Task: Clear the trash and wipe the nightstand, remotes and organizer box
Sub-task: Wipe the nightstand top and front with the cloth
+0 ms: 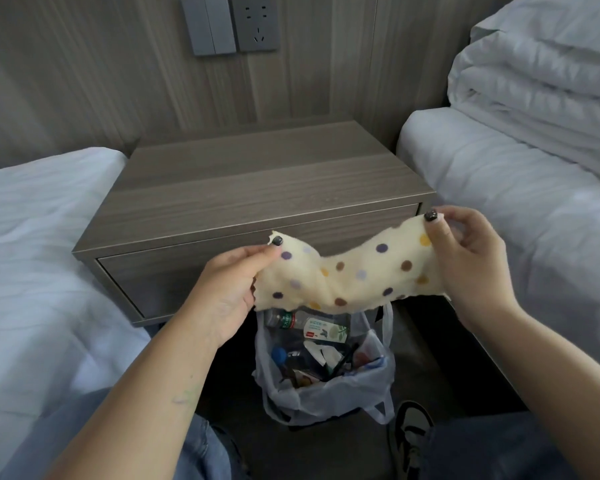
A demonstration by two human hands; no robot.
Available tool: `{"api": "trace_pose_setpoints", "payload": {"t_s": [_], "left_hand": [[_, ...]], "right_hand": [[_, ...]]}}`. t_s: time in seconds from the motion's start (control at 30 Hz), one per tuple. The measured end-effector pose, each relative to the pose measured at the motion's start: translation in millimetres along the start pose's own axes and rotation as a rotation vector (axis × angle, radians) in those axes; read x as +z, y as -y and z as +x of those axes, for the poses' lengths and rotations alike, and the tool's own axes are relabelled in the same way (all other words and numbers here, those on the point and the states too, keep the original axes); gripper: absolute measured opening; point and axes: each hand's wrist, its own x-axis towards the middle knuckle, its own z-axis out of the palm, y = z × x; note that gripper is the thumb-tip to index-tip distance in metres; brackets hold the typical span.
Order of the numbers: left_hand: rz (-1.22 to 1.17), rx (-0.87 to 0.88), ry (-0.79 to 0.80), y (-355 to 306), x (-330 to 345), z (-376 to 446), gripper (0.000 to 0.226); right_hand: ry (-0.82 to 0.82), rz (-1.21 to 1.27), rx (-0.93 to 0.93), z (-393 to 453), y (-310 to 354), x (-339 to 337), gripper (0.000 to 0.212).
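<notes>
A cream cloth with coloured dots (347, 275) is stretched between both hands in front of the nightstand's drawer. My left hand (229, 289) pinches its left end and my right hand (465, 258) pinches its right end. The grey wooden nightstand (257, 181) stands just behind, its top bare. Below the cloth, a translucent plastic trash bag (326, 389) sits on the dark floor, holding a plastic bottle, wrappers and other scraps. No remotes or organizer box show in this view.
A white bed (39, 258) flanks the nightstand on the left; another bed with a folded duvet (541, 91) is on the right. Wall switches and a socket (229, 26) hang above. My jeans-clad knees and a black-and-white shoe (411, 431) are near the bag.
</notes>
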Motion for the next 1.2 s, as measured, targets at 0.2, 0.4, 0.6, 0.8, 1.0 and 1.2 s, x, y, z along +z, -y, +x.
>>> {"api": "trace_pose_setpoints", "payload": {"t_s": [0.2,0.4,0.6,0.8,1.0,1.2], "left_hand": [[0.029,0.060,-0.092,4,-1,3,0.008],[-0.056,0.141,-0.159,-1,-2,5,0.017],[-0.023,0.323,-0.285,-4,-7,9,0.024],[0.241,0.574,-0.439,3,-1,6,0.017],[0.507,0.658,-0.399,9,4,-2,0.010],[0.515,0.669,-0.267,17,24,-19,0.004]], "right_hand": [[-0.009,0.035,0.231,-5,-15,10,0.027],[0.275,0.235,0.409,-7,-21,4,0.023],[0.096,0.247,0.203,-1,-12,-3,0.010],[-0.104,0.061,0.030,-4,-12,-1,0.018],[-0.039,-0.201,-0.077,1,-15,-1,0.014],[-0.028,-0.238,-0.274,-16,8,4,0.009]]}}
